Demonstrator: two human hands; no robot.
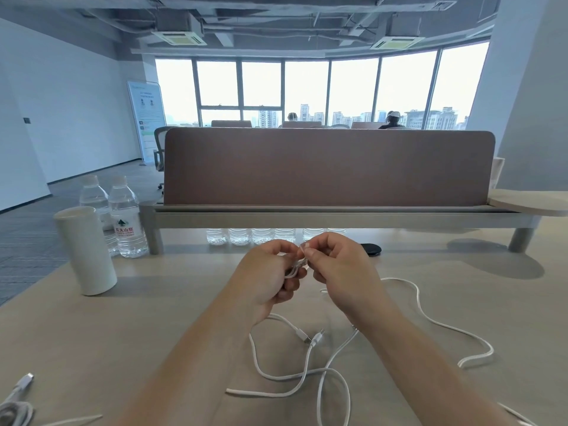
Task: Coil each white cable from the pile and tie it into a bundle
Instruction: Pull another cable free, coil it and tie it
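Observation:
Both hands are raised over the middle of the table and meet around a small folded part of a white cable [295, 267]. My left hand [267, 272] grips the folded strands in its curled fingers. My right hand [335, 265] pinches the cable's end between thumb and fingertip close to the left hand. Loose white cable [307, 379] trails over the table below the hands in wide loops, with two plug ends [310, 338] lying side by side. Another long loop [430, 321] runs out to the right.
More white cable [15, 407] lies at the bottom left corner. A white cup [86, 250] and water bottles [126, 219] stand at the left. A brown desk divider [329, 167] on a raised shelf crosses the back, with a black disc [370, 249] beneath it.

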